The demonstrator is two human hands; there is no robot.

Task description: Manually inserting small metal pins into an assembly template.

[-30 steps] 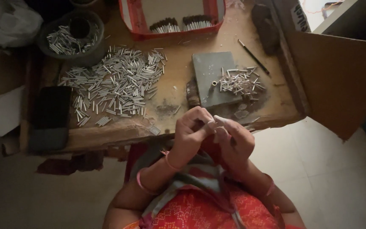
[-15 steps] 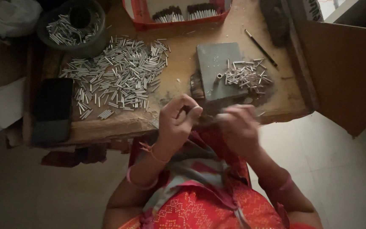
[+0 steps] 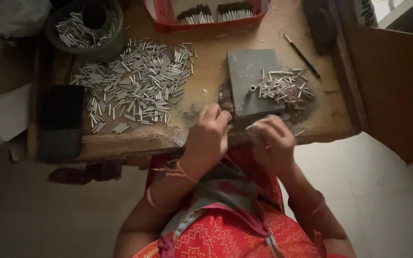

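Observation:
My left hand (image 3: 210, 137) and my right hand (image 3: 272, 143) hover close together over the front edge of a low wooden table (image 3: 209, 62). Both have curled fingers, and the right one is blurred. Whatever small thing they hold is hidden by the fingers. Just beyond them lies a grey flat slab (image 3: 247, 69) with one short metal tube standing upright (image 3: 253, 88) on it. A small heap of silver tubes (image 3: 283, 88) rests at the slab's right edge. A large spread of the same silver tubes (image 3: 135, 86) covers the table's left half.
A dark round bowl (image 3: 108, 48) with more tubes sits at the back left, and a red tray (image 3: 168, 25) of dark-tipped tubes at the back. A thin black stick (image 3: 302, 56) lies right of the slab. A dark block (image 3: 63, 119) occupies the left end; a brown board (image 3: 393, 86) stands right.
My hands were pressed together below the table edge; they have risen to the edge and parted slightly, the right one moving quickly. The view has shifted a little.

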